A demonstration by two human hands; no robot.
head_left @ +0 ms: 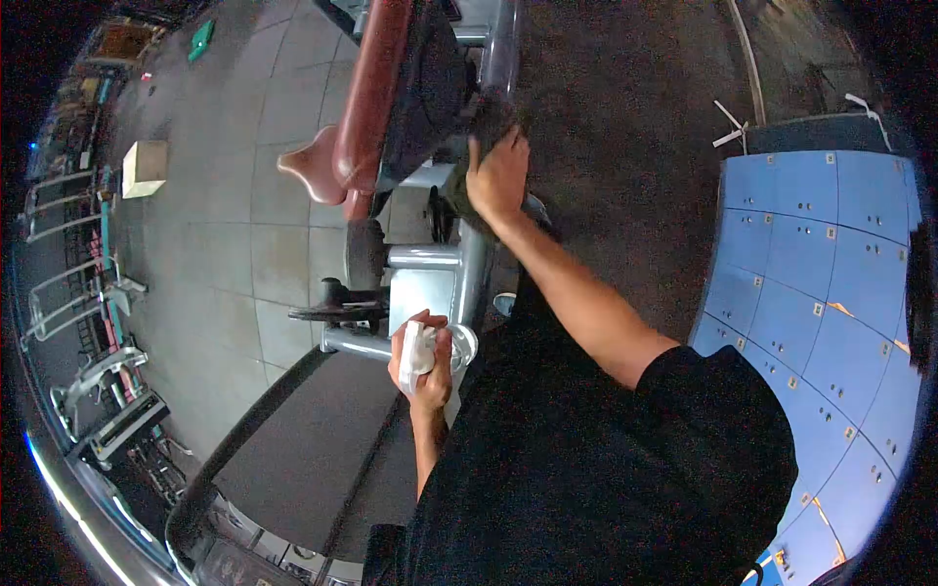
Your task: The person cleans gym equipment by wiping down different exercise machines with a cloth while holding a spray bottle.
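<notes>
My left hand point(427, 366) is wrapped round a white spray bottle point(418, 356), beside the silver frame of a gym machine point(425, 256). Farther forward, my right hand point(499, 178) presses a dark cloth point(471, 200) against the machine's upright tube; the cloth is partly hidden under the hand. Left of that hand are the machine's long red-brown pad point(376, 88) and a smaller curved pad point(315, 166).
Blue lockers point(801, 254) line the right side. On the tiled floor point(278, 254) at the left stand a pale box point(145, 169) and racks of gym equipment point(98, 293). A green object point(201, 40) lies at the top left.
</notes>
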